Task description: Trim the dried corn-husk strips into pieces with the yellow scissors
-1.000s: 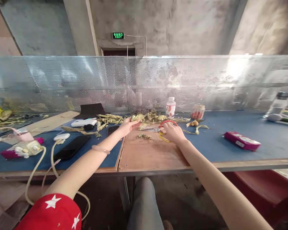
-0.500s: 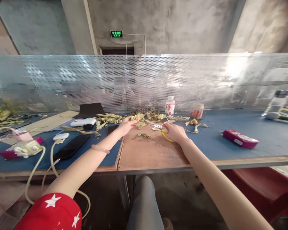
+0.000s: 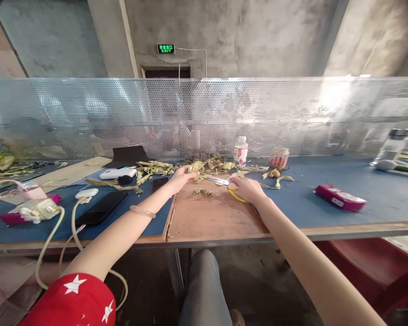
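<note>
My left hand (image 3: pixel 181 177) is closed on a pale green leafy stalk (image 3: pixel 194 167) at the back of a brown wooden board (image 3: pixel 211 217). My right hand (image 3: pixel 246 188) grips scissors (image 3: pixel 221 181) with yellow and red handles; their metal blades point left toward the stalk and lie just over the board. A small heap of green trimmings (image 3: pixel 203 192) lies on the board between my hands. More cut leaves and stalks (image 3: pixel 156 169) are piled behind them.
On the blue table (image 3: pixel 326 199): a small white bottle (image 3: pixel 240 151), a red-and-white cup (image 3: pixel 279 157), a pink box (image 3: pixel 340 198) at right, a black phone (image 3: pixel 100 208), chargers and cream cables (image 3: pixel 47 226) at left. A perforated metal screen (image 3: pixel 204 113) closes the back.
My right hand has taken the scissors off the board and turned their blades leftward up to the stalk in my left hand. My left hand has hardly moved.
</note>
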A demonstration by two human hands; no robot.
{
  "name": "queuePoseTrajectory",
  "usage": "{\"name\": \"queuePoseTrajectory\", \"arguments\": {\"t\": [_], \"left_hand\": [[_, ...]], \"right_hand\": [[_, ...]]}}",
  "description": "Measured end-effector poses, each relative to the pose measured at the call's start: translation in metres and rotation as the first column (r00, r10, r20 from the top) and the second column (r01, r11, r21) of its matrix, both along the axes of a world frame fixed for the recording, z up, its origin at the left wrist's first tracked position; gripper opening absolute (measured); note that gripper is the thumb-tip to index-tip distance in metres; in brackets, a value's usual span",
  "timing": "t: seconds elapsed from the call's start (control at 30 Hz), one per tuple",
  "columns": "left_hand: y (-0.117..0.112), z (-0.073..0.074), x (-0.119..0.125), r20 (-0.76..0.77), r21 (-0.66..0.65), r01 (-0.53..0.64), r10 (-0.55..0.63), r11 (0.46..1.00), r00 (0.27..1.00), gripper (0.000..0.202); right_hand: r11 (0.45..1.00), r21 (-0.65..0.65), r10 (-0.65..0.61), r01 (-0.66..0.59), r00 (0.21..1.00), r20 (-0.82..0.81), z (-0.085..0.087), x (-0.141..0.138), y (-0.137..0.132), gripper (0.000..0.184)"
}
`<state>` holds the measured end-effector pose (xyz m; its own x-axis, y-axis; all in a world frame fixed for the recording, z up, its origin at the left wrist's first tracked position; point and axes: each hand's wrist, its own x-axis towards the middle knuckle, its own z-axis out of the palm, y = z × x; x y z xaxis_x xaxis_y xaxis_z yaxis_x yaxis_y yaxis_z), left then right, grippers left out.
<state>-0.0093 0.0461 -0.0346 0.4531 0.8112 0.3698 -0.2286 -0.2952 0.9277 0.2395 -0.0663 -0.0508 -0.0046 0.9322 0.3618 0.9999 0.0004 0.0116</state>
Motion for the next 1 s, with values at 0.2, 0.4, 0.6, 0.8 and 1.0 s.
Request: {"name": "queuePoseTrajectory", "arguments": {"t": [0.2,0.4,0.6,0.8,1.0], "left_hand": [[-0.0025,0.0018,-0.0003,-0.042,0.001,-0.019,0.019,1.000,0.999,0.022],[-0.0038,0.0022,0.0003,-0.057,0.003,-0.030,0.030,1.000,0.998,0.023],[-0.0071,0.0044,-0.0001,-0.038,-0.026,-0.067,0.066,0.997,0.997,0.021],[-0.0045,0.0053,-0.0032,0.007,-0.058,-0.081,0.082,0.995,0.997,0.017],[-0.0054,0.0041,-0.0009,-0.003,-0.112,0.017,-0.017,0.994,1.000,0.014]], "right_hand": [[1.000,-0.021,0.019,-0.019,1.000,0.004,0.0012,-0.0013,-0.0006,0.041],[1.000,-0.024,0.010,-0.010,1.000,0.000,0.0010,-0.0022,0.0006,0.040],[0.997,0.076,-0.033,0.034,0.999,-0.011,0.0005,-0.0017,0.0005,0.039],[0.973,0.223,-0.051,0.056,0.998,-0.027,0.0022,-0.0047,-0.0032,0.036],[0.955,0.277,-0.092,0.103,0.994,-0.052,0.0036,-0.0049,-0.0028,0.033]]}}
